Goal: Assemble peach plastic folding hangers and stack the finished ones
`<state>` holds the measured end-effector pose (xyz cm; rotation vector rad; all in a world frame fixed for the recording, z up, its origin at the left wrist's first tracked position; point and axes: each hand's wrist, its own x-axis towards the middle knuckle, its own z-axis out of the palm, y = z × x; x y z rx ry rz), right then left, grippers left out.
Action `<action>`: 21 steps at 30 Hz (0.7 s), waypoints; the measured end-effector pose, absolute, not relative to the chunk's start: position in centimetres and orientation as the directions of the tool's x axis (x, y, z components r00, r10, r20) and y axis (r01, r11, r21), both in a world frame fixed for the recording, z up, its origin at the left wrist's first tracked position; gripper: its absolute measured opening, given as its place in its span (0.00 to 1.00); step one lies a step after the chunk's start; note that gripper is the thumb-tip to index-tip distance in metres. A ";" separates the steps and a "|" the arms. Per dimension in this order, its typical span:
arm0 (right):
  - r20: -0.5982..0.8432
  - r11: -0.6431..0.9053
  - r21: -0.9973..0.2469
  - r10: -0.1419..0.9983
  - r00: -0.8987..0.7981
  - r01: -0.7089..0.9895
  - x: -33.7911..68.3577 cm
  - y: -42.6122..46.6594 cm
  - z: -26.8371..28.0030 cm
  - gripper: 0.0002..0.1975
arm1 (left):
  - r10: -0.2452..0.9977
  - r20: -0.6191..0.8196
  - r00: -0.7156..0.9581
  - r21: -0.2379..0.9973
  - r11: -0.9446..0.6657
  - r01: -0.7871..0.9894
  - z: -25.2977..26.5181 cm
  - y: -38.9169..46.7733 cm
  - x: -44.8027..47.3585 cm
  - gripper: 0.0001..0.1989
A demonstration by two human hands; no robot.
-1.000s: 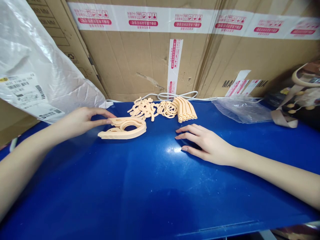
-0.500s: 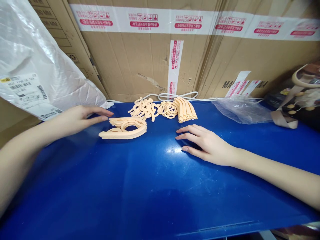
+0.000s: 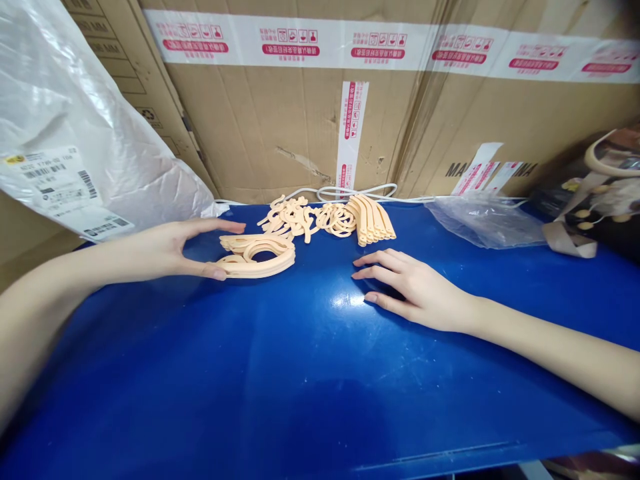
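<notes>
The left hand reaches in from the left with thumb and fingers spread wide in a C, the thumb tip touching the near left end of a flat stack of peach plastic pieces, the fingers stretched above its far edge; it brackets the stack without closing on it. The stack lies on the blue table, left of centre and just in front of a loose heap of the same peach parts. Right beside that heap, a tidy row of curved pieces stands on edge. The right hand rests palm down on the table, fingers loosely extended and holding nothing, well apart from the stack and near the row. Behind everything stand taped cardboard boxes. A white bag with labels leans at far left, and a crumpled clear bag lies at the right, with a white cord running along the foot of the boxes.
</notes>
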<state>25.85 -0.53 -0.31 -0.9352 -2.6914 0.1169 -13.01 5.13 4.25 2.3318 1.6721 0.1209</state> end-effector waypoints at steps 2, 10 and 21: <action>0.248 0.787 -0.169 0.617 -0.747 0.593 25.8 -0.5 -0.3 0.16 | 0.942 -0.094 0.323 0.276 -0.288 0.917 4.2 5.2 -12.9 0.44; 0.251 0.791 -0.177 0.612 -0.750 0.586 25.8 -0.6 -0.2 0.16 | 0.938 -0.119 0.326 0.283 -0.283 0.916 4.8 4.9 -12.4 0.44; 0.252 0.791 -0.176 0.612 -0.750 0.586 25.9 -0.5 -0.2 0.16 | 0.946 -0.053 0.321 0.340 -0.285 0.896 3.7 6.5 -13.8 0.34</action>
